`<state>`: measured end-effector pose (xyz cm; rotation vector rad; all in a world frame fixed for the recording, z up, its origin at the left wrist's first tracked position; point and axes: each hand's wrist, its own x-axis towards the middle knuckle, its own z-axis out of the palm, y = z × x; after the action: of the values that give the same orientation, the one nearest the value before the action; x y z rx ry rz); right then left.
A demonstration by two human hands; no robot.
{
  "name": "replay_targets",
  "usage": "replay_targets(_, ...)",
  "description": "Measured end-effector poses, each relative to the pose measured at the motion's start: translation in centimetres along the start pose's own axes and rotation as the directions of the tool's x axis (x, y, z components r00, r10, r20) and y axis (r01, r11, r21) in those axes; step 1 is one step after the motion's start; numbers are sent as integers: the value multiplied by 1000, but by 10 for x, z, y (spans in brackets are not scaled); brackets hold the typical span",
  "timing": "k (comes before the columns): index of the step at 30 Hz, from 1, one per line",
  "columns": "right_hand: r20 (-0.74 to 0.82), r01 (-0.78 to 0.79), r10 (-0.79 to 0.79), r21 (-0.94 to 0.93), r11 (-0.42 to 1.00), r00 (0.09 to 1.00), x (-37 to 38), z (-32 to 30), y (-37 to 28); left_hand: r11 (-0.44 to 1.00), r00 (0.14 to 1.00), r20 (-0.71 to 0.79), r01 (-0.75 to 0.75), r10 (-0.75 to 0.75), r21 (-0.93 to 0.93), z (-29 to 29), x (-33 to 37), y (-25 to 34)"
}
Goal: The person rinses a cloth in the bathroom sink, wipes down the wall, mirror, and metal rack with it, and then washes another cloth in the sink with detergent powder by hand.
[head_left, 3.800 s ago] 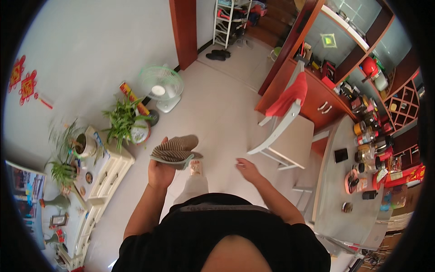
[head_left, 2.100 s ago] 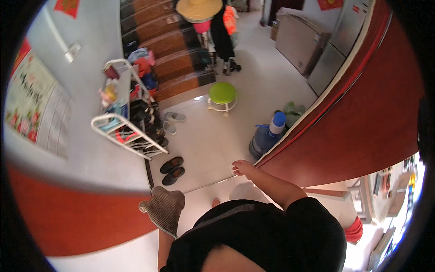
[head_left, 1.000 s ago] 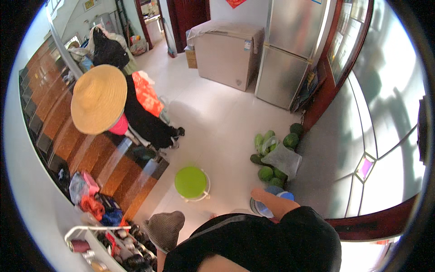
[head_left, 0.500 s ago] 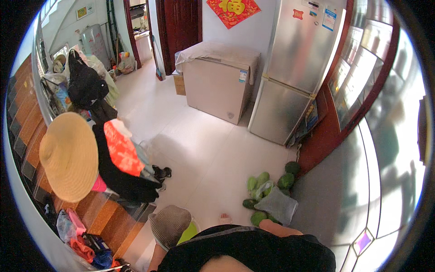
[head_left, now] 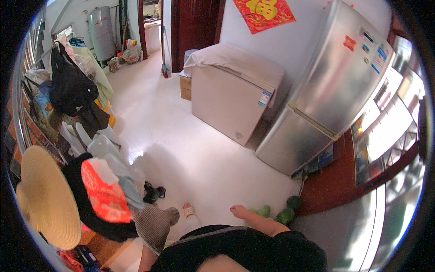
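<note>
A grey-brown ribbed, mitt-shaped cloth (head_left: 153, 226) covers my left hand, so its fingers are hidden. A rounded lobe sticks out from the cloth's right side. My right hand (head_left: 241, 211) is bare, held out in front of my body with its fingers curled in; nothing shows in it. Just beyond it and to its right, dark green gourds (head_left: 285, 216) and paler green ones (head_left: 263, 211) lie on the floor, partly hidden by my forearm. My sandalled foot (head_left: 188, 211) shows between the hands.
To the left, a straw hat (head_left: 43, 199), a red bag (head_left: 104, 190) and a black backpack (head_left: 72, 86) hang by the stairs. Dark shoes (head_left: 154, 192) lie on the floor. Ahead stand a chest freezer (head_left: 226, 104) and a silver fridge (head_left: 335, 77).
The view has turned and tilted. My right hand has come away from the gourds and mesh bag and is now raised. The cloth-covered left hand now hides most of the light green thing beside it.
</note>
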<state>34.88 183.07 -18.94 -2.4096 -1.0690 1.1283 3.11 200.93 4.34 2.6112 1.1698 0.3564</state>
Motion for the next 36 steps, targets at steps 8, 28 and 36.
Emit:
replay_targets(8,240,216,-108,-488,846,965,128,-74,-13,991,991,-31,-131,130,-33,-10,210,-26)
replay_targets(28,-188,113,141,901,419,972,624,-448,-269,971,990,-90,129,-113,202,4,538,-42)
replay_targets(36,-172,168,266,985,39,949,770,-523,-330,934,951,-183,286,-250,215,84,617,-181)
